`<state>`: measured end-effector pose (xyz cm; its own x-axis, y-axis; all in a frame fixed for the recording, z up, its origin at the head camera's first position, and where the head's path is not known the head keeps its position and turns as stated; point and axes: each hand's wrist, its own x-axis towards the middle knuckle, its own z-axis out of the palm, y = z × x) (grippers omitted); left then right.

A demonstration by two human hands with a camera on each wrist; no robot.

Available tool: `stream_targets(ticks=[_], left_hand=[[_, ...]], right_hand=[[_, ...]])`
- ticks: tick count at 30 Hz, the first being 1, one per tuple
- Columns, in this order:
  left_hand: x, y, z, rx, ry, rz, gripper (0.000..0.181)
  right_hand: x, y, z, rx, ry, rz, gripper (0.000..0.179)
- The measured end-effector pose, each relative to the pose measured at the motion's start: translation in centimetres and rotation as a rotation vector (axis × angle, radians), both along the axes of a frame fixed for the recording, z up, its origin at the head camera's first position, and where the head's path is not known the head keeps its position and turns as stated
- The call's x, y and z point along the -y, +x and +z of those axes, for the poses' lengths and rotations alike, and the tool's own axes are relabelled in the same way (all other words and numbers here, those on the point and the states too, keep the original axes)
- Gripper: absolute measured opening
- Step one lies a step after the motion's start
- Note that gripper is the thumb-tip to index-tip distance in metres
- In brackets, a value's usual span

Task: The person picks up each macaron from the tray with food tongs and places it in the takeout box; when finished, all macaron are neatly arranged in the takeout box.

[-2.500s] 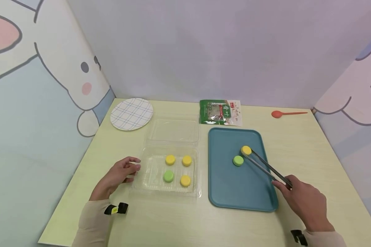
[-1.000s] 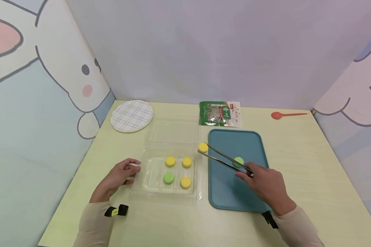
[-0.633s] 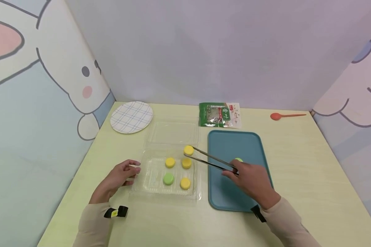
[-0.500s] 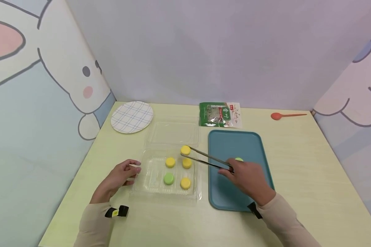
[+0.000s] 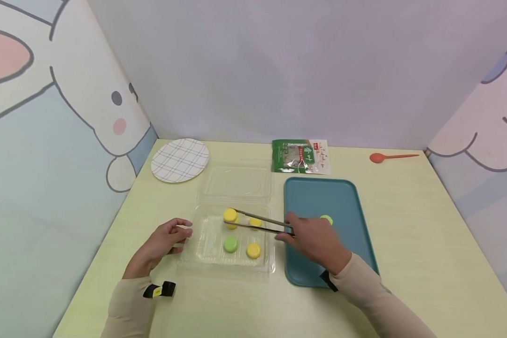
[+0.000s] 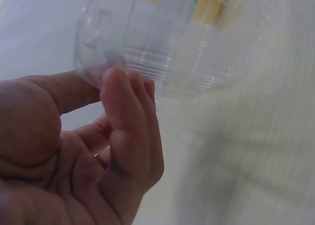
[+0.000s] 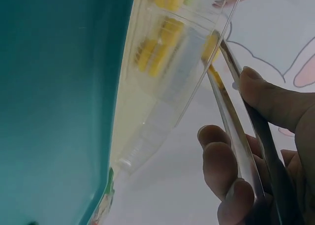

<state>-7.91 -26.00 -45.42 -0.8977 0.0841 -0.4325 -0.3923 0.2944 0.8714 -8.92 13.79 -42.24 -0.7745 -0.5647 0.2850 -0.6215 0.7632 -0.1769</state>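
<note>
Tongs moved left, gripping one of four yellow discs.

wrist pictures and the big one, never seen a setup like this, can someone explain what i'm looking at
There is no machine, only someone working bare-handed. The widest picture comes from a camera on the head, the other two from one on each wrist. On the table lie a plate, a packet, a spoon, a tray with a green disc, and a clear open box containing yellow discs plus another green disc. The right hand holds tongs that grip a yellow disc over the box. The left hand pinches the box's edge.
</note>
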Motion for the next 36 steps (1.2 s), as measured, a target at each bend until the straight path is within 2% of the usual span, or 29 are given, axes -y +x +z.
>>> stream_targets(ticks=[6,11,22,32,36], left_hand=[[-0.1,0.0,0.0,0.001,-0.002,0.01,0.039],[0.0,0.0,0.1,0.007,-0.004,0.012,0.038],[-0.1,0.1,0.2,0.008,0.001,0.007,0.038],[0.0,0.0,0.0,0.008,-0.002,0.006,0.038],[-0.1,-0.1,0.0,0.01,-0.012,0.006,0.038]], right_hand=[[1.7,-0.6,0.1,-0.044,0.015,0.076,0.044],[3.0,-1.1,-0.1,-0.094,0.057,0.089,0.044],[5.1,-1.8,-0.1,-0.067,0.1,0.072,0.043],[6.2,-2.0,0.2,-0.104,0.117,0.063,0.046],[6.4,-2.0,0.3,-0.078,0.129,0.043,0.044]])
